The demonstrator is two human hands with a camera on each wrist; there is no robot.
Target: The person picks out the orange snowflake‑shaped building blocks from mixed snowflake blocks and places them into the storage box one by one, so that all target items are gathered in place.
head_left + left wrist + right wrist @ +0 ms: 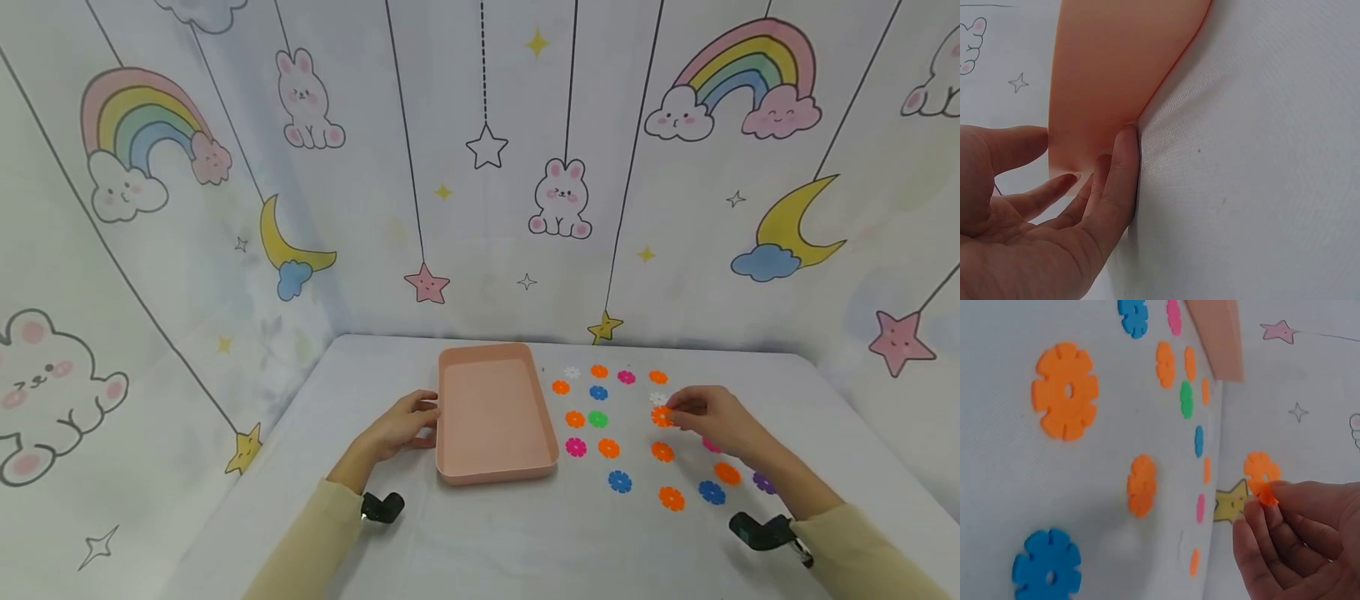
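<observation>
Two hands at work over a white desk (480, 542) against a backdrop of rainbows, rabbits and stars. Largest on the desk: a pink tray (491, 412), shallow and rectangular, sitting left of centre. Left hand (397, 425) against the tray's left wall, fingers (1119, 169) straight and pressed flat along the outside (seen close in the left wrist view), grip open and holding nothing. Right of the tray, a scatter of flat snowflake discs lying on the desk: mostly orange, with blue, pink, white, purple and one green disc (597, 419) near the tray's right side. Right hand (712, 421) out among the discs, grip closed in a pinch on one orange disc (662, 416), thumb and fingertips (1272, 500) clamped on its edge; in the right wrist view that disc stands lifted clear of the desk surface. Another large orange disc (1065, 390) and a blue disc (1047, 564) lying flat nearby, apart from each other.
</observation>
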